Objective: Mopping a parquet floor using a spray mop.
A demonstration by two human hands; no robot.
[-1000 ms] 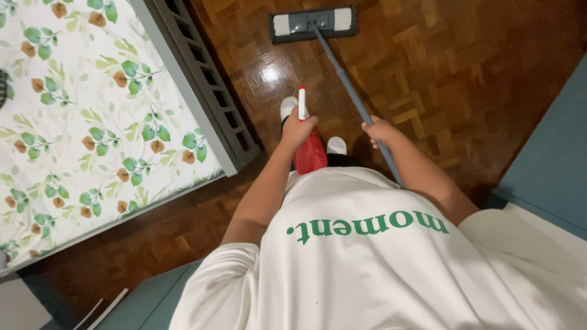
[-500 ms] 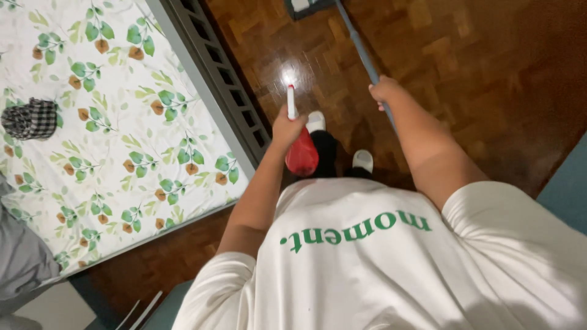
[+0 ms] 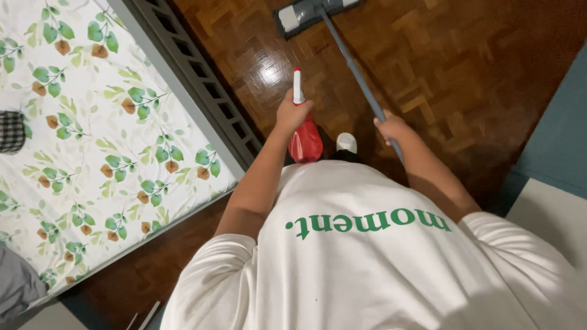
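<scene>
- The left hand (image 3: pixel 292 113) is wrapped in a fist around the neck of a red translucent plastic spray bottle (image 3: pixel 305 142) with a white nozzle (image 3: pixel 298 87) that points up and away from the body; the bottle hangs in the air above the dark wooden parquet floor (image 3: pixel 465 73), just in front of the white shirt (image 3: pixel 367 263)
- The bottle looks light and rigid; its smooth plastic body could be slippery if wet, so the narrow neck under the trigger head, where the fingers sit, seems the surest hold, with a finger free for the trigger
- The right hand (image 3: pixel 391 127) is closed around the upper part of a long grey metal mop handle (image 3: pixel 354 70), which slants forward and to the left down to a flat rectangular grey mop head with a white pad (image 3: pixel 315 13) lying on the floor near the top edge of view
- The pole seems stiff and fairly light, but long, so a high grip gives reach and little force at the head; a lower hold would probably steer it more firmly
- One foot in a white slipper (image 3: pixel 347 143) shows between bottle and pole
- To the left stands a bed with a grey slatted frame (image 3: pixel 202 79) and a white sheet printed with green leaves (image 3: pixel 104 140); a small checked cloth (image 3: pixel 11 131) lies at its far left edge
</scene>
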